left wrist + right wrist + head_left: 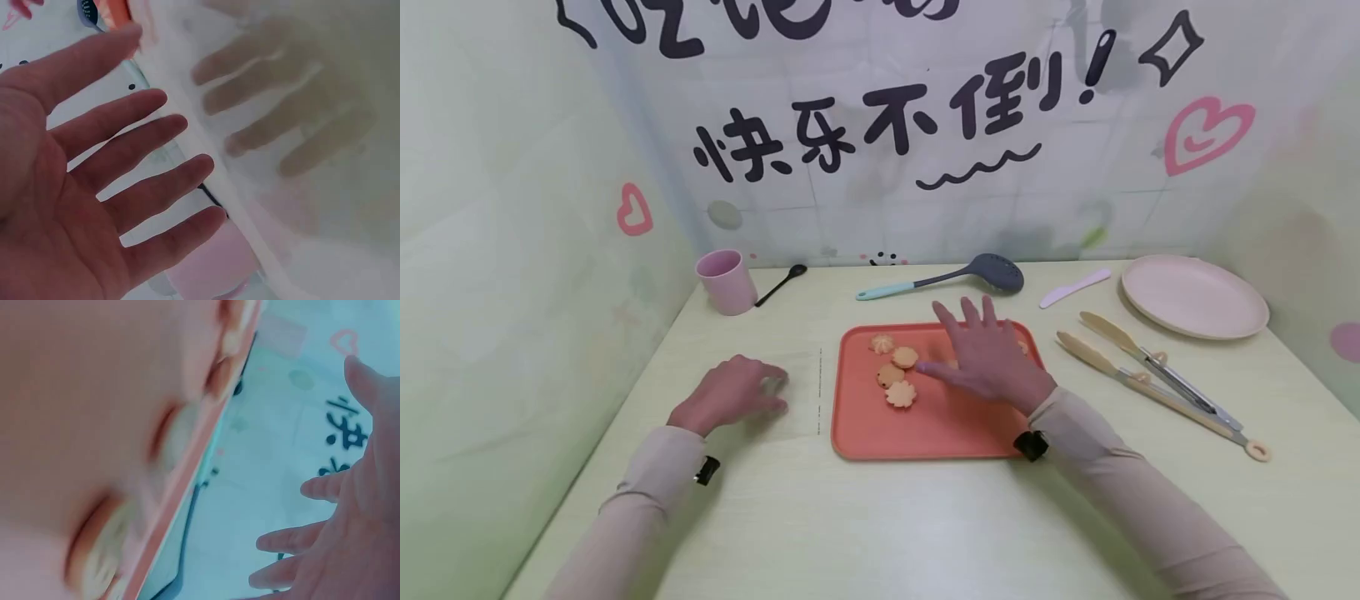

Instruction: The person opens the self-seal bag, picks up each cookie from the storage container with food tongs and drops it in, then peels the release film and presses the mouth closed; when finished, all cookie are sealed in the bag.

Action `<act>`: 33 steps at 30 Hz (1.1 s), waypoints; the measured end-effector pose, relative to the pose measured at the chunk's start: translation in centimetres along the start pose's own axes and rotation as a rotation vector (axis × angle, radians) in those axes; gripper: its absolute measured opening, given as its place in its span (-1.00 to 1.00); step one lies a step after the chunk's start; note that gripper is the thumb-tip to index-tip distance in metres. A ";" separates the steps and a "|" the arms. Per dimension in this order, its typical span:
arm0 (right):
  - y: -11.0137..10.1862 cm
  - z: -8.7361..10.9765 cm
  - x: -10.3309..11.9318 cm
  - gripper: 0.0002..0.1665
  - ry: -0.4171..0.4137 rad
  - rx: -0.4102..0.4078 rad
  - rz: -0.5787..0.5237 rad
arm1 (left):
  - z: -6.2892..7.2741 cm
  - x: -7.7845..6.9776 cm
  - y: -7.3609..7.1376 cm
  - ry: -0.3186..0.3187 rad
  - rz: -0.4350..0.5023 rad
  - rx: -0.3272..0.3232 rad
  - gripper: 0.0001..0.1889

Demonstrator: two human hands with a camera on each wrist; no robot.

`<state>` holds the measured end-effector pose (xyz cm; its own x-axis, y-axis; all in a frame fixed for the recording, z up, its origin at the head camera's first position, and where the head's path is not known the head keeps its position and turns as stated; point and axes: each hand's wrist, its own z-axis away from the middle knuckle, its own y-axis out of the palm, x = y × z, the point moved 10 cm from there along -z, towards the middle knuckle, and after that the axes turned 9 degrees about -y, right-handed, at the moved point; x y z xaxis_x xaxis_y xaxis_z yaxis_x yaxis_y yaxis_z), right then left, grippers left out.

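An orange-red tray [887, 437] lies on the table with several cookies on it. At its left are a scalloped cookie [901, 394], two round cookies [905, 357] and a small swirled cookie [882, 343]. My right hand [988, 358] is over the tray's right half, fingers spread and holding nothing, partly hiding other cookies behind it. Thick-edged cookies [100, 550] show near the tray rim in the right wrist view. My left hand [733, 393] hovers over the table left of the tray; its fingers are apart and relaxed, the palm bare in the left wrist view.
Along the back stand a pink cup [727, 283], a small black spoon [781, 285], a slotted spoon [951, 275] with a light blue handle and a lilac knife [1075, 287]. A pink plate [1195, 296] and tongs [1165, 387] lie at the right.
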<state>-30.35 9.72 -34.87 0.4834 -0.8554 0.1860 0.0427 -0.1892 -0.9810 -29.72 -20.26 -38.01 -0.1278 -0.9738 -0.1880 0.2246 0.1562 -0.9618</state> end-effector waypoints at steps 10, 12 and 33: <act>1.2 -2.5 5.8 0.01 -0.149 0.010 -0.136 | 0.1 -0.5 0.3 0.001 -0.102 -0.097 -0.88; 1.6 -3.0 7.0 -0.04 -0.181 0.026 -0.163 | 0.2 -0.3 0.2 -0.006 -0.103 -0.123 -0.80; 4.1 -6.1 12.5 -0.43 -0.278 0.088 -0.832 | 1.5 -1.2 -2.9 0.006 0.019 -0.202 -0.72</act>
<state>-29.45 -4.71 -36.23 0.4606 -0.3062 0.8331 0.5371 -0.6511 -0.5363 -28.83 -19.80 -34.67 -0.1313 -0.9695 -0.2069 0.0285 0.2050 -0.9784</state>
